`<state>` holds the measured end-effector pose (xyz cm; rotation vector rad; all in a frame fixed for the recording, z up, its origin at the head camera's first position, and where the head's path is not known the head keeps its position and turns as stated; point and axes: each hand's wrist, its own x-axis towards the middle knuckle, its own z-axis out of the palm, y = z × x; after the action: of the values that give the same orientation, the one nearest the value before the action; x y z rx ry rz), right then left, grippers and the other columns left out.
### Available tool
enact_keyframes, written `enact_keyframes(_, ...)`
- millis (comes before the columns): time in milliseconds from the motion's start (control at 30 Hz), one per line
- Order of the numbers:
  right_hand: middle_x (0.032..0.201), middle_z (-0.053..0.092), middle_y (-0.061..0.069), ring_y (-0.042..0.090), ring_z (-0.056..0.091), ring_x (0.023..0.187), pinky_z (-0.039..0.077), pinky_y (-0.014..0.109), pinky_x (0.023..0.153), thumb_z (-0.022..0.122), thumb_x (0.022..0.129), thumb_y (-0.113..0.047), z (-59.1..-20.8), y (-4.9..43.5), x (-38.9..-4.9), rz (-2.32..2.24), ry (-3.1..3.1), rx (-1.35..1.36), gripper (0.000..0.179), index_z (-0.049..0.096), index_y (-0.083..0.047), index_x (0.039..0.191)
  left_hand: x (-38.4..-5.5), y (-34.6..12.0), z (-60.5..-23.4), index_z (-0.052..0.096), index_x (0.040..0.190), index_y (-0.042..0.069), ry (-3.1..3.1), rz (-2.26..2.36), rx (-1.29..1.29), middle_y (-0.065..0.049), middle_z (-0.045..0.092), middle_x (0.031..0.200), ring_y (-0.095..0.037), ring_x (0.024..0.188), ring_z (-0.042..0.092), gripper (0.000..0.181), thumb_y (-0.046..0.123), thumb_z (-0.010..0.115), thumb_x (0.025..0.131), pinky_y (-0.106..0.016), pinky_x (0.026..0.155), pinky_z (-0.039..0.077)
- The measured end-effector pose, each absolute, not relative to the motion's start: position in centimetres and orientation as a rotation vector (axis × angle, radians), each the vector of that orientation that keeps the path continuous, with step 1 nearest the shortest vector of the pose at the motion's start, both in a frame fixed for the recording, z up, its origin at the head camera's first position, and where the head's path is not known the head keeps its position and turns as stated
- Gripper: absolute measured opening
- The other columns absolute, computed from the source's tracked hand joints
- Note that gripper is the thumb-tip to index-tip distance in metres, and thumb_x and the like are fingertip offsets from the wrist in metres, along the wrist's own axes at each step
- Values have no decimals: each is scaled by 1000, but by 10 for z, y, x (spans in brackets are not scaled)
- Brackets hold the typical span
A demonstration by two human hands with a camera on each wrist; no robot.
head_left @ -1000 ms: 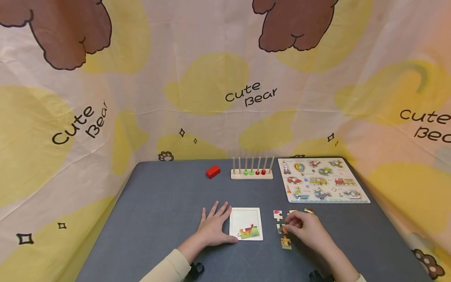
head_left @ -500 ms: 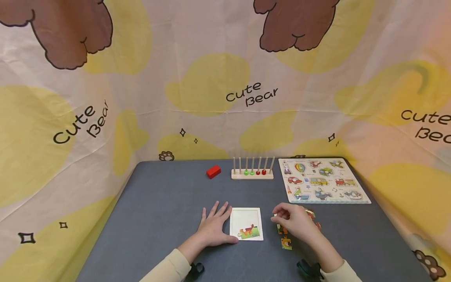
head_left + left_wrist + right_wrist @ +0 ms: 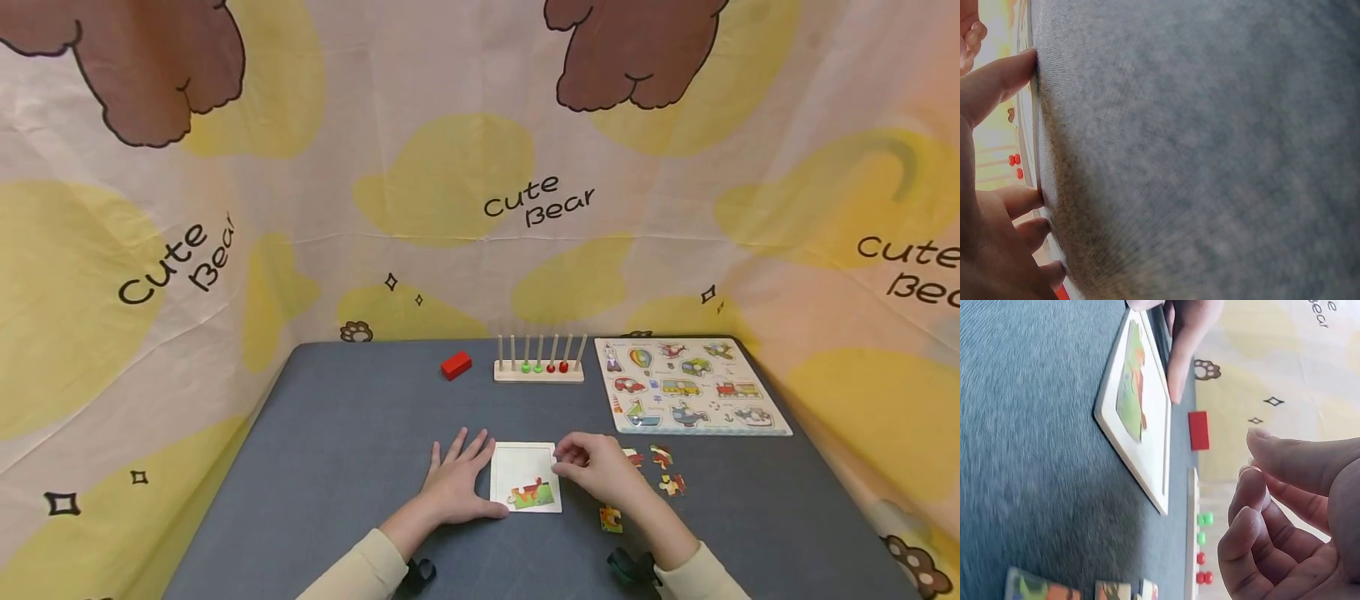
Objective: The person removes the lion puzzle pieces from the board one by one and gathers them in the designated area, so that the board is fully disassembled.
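Note:
A white puzzle frame lies on the table in the head view, with joined puzzle pieces in its lower part showing an orange animal on green. My left hand rests with spread fingers along its left side, thumb at the lower left corner. At its right edge, my right hand has thumb and fingertips brought together in a pinch on a small puzzle piece, almost wholly hidden by the fingers. Loose puzzle pieces lie to the right, one below that hand and another beyond it. The right wrist view shows a piece too.
A red block lies at the back. Beside it stands a wooden peg rack with green and red beads. A picture board of vehicles takes up the back right. A patterned cloth hangs behind the grey table.
My right hand has moved left from the loose pieces to the right edge of the frame, uncovering pieces behind it. The left hand has stayed in place.

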<state>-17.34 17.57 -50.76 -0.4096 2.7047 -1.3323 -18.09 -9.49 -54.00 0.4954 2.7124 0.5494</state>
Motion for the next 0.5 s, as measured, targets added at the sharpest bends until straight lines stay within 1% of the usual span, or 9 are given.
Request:
enact_keyframes(167, 76, 63, -6, 8, 55, 65, 46, 23, 57, 81, 87, -18, -511, 164, -175, -1306, 2672, -458, 16, 73, -8, 97, -181, -95, -540, 33, 160, 21, 2717, 547, 501, 0, 23, 169, -34, 157, 7, 110, 71, 75, 72, -73, 117, 0)
enact_keyframes(400, 74, 63, -8, 6, 54, 59, 42, 22, 53, 81, 86, -22, -519, 146, -176, -1206, 2564, -576, 35, 67, -7, 115, -181, -95, -542, 32, 160, 22, 2724, 537, 500, 0, 22, 169, -34, 158, 7, 110, 74, 74, 72, -73, 117, 0)
enact_keyframes(500, 73, 62, -9, 4, 53, 58, 42, 22, 53, 81, 86, -23, -524, 140, -175, -1179, 2548, -614, 35, 67, -8, 115, -181, -94, -542, 33, 160, 21, 2729, 551, 511, 0, 23, 169, -34, 157, 7, 110, 73, 74, 72, -73, 117, 0)
